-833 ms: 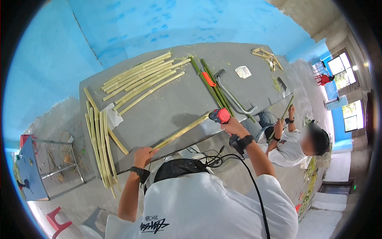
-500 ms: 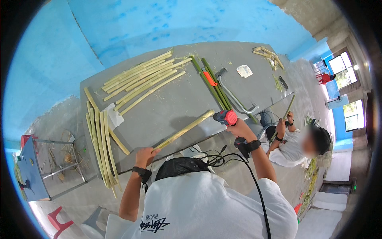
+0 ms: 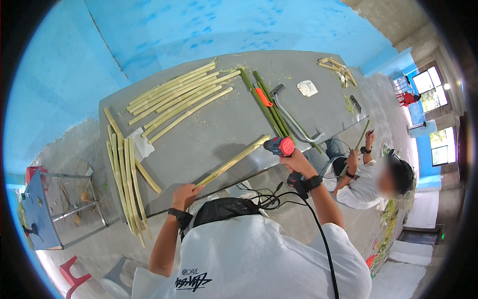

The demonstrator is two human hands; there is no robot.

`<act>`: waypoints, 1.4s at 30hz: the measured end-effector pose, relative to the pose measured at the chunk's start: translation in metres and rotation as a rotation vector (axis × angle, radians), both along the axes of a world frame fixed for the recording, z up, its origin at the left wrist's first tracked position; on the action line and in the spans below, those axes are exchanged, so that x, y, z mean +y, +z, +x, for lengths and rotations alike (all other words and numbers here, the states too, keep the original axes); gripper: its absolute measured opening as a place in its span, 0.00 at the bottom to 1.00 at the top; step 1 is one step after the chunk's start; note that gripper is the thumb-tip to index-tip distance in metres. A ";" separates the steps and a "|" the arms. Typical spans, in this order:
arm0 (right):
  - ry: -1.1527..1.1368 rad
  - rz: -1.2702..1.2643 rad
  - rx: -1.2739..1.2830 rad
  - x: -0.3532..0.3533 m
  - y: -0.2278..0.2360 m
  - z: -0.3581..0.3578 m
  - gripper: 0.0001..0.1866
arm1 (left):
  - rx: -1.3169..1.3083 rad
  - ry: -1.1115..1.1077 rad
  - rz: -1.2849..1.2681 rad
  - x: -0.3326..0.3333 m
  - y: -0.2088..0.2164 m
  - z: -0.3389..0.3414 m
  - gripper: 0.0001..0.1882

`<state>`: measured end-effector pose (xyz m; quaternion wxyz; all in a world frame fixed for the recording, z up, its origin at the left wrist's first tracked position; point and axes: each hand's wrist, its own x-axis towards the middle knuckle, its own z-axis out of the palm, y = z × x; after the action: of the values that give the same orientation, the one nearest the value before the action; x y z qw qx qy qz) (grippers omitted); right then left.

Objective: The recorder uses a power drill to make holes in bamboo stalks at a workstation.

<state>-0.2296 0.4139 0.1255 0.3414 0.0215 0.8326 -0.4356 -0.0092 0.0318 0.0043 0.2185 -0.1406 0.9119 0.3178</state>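
Bamboo stalk (image 3: 233, 162) lies on grey table (image 3: 199, 134), long axis from near-left to far-right; left hand (image 3: 185, 193) clenched on its near end, right hand (image 3: 297, 163) grasping a red drill (image 3: 280, 146) at its far tip. More stalks (image 3: 174, 97) lie far left; blue walls behind.

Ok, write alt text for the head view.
A person's left hand steadies a pale split stalk on a grey table while the right hand holds a red power tool at its end. Cut stalks lie beyond.
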 end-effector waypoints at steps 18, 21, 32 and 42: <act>-0.059 -0.041 -0.025 0.002 -0.003 -0.005 0.09 | -0.011 -0.006 0.020 -0.003 -0.001 -0.001 0.35; -0.056 -0.024 -0.010 0.001 -0.004 -0.003 0.09 | 0.009 -0.009 0.015 -0.003 -0.003 0.001 0.35; -0.047 -0.066 -0.012 -0.001 -0.009 -0.004 0.08 | 0.045 0.003 0.002 -0.002 0.001 -0.001 0.35; -0.020 0.021 -0.004 -0.007 0.000 -0.009 0.08 | -0.022 0.018 0.027 -0.001 0.002 -0.001 0.35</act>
<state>-0.2382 0.4064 0.1255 0.3386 0.0341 0.8362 -0.4301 -0.0099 0.0307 0.0059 0.2276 -0.1493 0.9038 0.3303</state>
